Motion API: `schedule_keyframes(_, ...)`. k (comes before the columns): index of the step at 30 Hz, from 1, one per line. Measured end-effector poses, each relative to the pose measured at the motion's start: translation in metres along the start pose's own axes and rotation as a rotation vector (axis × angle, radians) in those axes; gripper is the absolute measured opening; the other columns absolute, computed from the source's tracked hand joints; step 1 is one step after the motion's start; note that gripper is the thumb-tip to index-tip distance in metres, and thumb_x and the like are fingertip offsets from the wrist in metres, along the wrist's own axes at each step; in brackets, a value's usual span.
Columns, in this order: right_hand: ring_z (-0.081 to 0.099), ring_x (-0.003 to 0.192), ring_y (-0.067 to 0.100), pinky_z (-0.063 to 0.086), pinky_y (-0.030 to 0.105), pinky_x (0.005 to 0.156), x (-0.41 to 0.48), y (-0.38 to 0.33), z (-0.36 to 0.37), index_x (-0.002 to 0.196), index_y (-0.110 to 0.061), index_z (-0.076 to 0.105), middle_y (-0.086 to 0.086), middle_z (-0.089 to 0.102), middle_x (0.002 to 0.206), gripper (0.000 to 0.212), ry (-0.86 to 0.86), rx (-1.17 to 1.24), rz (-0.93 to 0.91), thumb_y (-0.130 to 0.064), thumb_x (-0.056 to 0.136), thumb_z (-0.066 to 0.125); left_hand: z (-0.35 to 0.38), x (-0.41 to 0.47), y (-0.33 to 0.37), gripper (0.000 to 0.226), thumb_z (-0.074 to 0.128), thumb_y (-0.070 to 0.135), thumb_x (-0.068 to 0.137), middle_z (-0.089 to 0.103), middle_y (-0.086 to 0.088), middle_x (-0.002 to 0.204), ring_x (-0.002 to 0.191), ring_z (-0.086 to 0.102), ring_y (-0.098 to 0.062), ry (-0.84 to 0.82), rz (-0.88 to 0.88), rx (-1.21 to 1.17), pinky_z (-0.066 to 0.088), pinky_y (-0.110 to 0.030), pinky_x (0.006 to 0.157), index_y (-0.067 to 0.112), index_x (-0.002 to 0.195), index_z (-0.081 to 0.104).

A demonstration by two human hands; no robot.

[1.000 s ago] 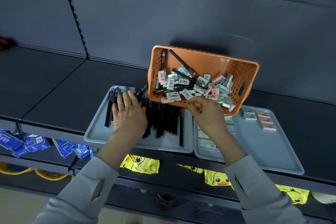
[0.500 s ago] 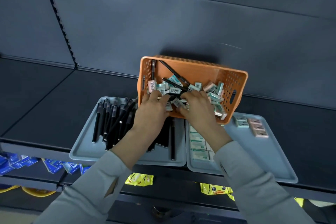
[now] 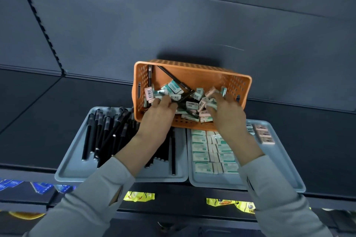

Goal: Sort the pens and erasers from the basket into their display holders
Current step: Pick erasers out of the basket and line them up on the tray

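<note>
An orange basket (image 3: pixel 194 75) leans toward me on the shelf, holding a heap of green and pink erasers (image 3: pixel 192 105) and a few black pens (image 3: pixel 173 78). My left hand (image 3: pixel 157 119) reaches over its front wall, fingers curled at the end of a black pen (image 3: pixel 185 96) lying among the erasers. My right hand (image 3: pixel 230 116) is in the basket's right side, fingers curled down into the erasers. The fingertips of both hands are partly buried.
Below the basket, a grey tray (image 3: pixel 65 173) on the left holds many black pens (image 3: pixel 102 132). A second grey tray (image 3: pixel 289 179) on the right holds rows of green erasers (image 3: pixel 204 157) and three pink erasers (image 3: pixel 264 134). Yellow packets (image 3: pixel 138 196) lie on the lower shelf.
My left hand left the pens on the tray and went up into the basket. My right hand moved further right and deeper into the erasers. The view shifted slightly.
</note>
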State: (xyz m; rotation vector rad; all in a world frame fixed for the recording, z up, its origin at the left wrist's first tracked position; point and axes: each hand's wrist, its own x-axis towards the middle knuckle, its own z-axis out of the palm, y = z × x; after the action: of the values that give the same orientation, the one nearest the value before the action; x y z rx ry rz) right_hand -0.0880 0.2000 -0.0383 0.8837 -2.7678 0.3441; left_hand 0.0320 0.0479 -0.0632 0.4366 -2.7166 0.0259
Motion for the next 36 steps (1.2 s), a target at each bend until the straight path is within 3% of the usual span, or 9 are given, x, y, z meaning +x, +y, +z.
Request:
schedule_keyframes(2, 0.049, 0.121, 0.04, 0.045, 0.044, 0.094, -0.003, 0.001, 0.001, 0.145, -0.015, 0.039, 0.019, 0.046, 0.134, 0.068, -0.124, -0.094, -0.012, -0.05, 0.09, 0.06, 0.007, 0.009, 0.005, 0.048, 0.078, -0.012, 0.061, 0.06, -0.014, 0.103, 0.091, 0.061, -0.034, 0.012, 0.009, -0.04, 0.056, -0.039, 0.07, 0.006, 0.105, 0.069)
schedule_keyframes(5, 0.043, 0.126, 0.04, 0.04, 0.044, 0.102, -0.002, -0.001, 0.005, 0.151, -0.013, 0.023, 0.021, 0.036, 0.141, 0.083, -0.229, -0.109, -0.021, -0.046, 0.088, 0.065, 0.016, 0.02, 0.017, 0.04, 0.074, 0.006, 0.078, 0.056, -0.01, 0.113, 0.103, 0.055, -0.032, -0.029, 0.052, -0.101, 0.054, -0.04, 0.081, 0.011, 0.117, 0.064)
schedule_keyframes(9, 0.055, 0.111, 0.04, 0.048, 0.041, 0.088, 0.006, -0.003, 0.006, 0.146, -0.01, 0.029, 0.02, 0.043, 0.133, 0.079, -0.219, -0.029, -0.015, -0.03, 0.084, 0.074, 0.021, 0.029, 0.03, 0.044, 0.066, 0.017, 0.088, 0.048, -0.007, 0.127, 0.117, 0.046, -0.029, -0.061, 0.084, -0.058, 0.052, -0.038, 0.084, 0.016, 0.13, 0.055)
schedule_keyframes(14, 0.055, 0.114, 0.038, 0.047, 0.039, 0.092, 0.011, 0.002, 0.002, 0.144, -0.01, 0.038, 0.019, 0.043, 0.132, 0.069, -0.265, -0.046, -0.121, -0.022, 0.085, 0.071, 0.015, 0.039, 0.023, 0.03, 0.071, 0.018, 0.085, 0.058, -0.006, 0.111, 0.099, 0.059, -0.027, -0.07, 0.092, -0.18, 0.052, -0.036, 0.08, 0.017, 0.115, 0.068)
schedule_keyframes(18, 0.057, 0.11, 0.036, 0.048, 0.039, 0.091, 0.011, 0.007, 0.004, 0.137, -0.012, 0.049, 0.016, 0.052, 0.126, 0.057, -0.255, -0.038, -0.196, -0.02, 0.085, 0.068, 0.001, 0.049, 0.01, 0.022, 0.073, 0.016, 0.082, 0.063, -0.007, 0.111, 0.094, 0.065, -0.023, 0.063, 0.015, -0.264, 0.053, -0.033, 0.081, 0.014, 0.105, 0.072)
schedule_keyframes(22, 0.063, 0.104, 0.034, 0.05, 0.04, 0.087, 0.011, 0.003, 0.004, 0.127, -0.01, 0.058, 0.015, 0.062, 0.117, 0.044, -0.14, 0.062, -0.208, -0.026, 0.088, 0.069, -0.005, 0.052, 0.001, 0.049, 0.065, -0.002, 0.081, 0.048, -0.011, 0.134, 0.11, 0.058, -0.031, 0.06, -0.062, -0.145, 0.053, -0.039, 0.091, 0.014, 0.128, 0.06)
schedule_keyframes(28, 0.061, 0.108, 0.035, 0.051, 0.041, 0.09, 0.012, 0.006, 0.011, 0.144, -0.015, 0.041, 0.015, 0.061, 0.125, 0.067, -0.174, 0.076, -0.258, -0.025, 0.086, 0.071, 0.007, 0.029, 0.02, 0.047, 0.064, 0.034, 0.089, 0.05, -0.007, 0.128, 0.111, 0.055, -0.03, -0.056, 0.044, -0.1, 0.052, -0.037, 0.088, 0.016, 0.132, 0.054)
schedule_keyframes(31, 0.058, 0.113, 0.036, 0.051, 0.042, 0.09, 0.017, 0.007, 0.012, 0.148, -0.02, 0.036, 0.014, 0.055, 0.133, 0.07, -0.237, 0.006, -0.289, -0.025, 0.086, 0.068, 0.016, 0.031, 0.025, 0.059, 0.064, 0.026, 0.09, 0.043, -0.008, 0.135, 0.118, 0.047, -0.033, -0.14, 0.05, 0.006, 0.05, -0.041, 0.092, 0.016, 0.143, 0.04)
schedule_keyframes(36, 0.063, 0.101, 0.038, 0.053, 0.041, 0.078, 0.026, 0.004, 0.011, 0.14, -0.022, 0.044, 0.015, 0.062, 0.122, 0.06, -0.187, -0.014, -0.318, -0.023, 0.084, 0.062, 0.014, 0.045, 0.034, 0.043, 0.066, 0.012, 0.087, 0.039, -0.011, 0.127, 0.105, 0.056, -0.033, -0.187, 0.023, 0.0, 0.053, -0.039, 0.078, 0.01, 0.127, 0.051)
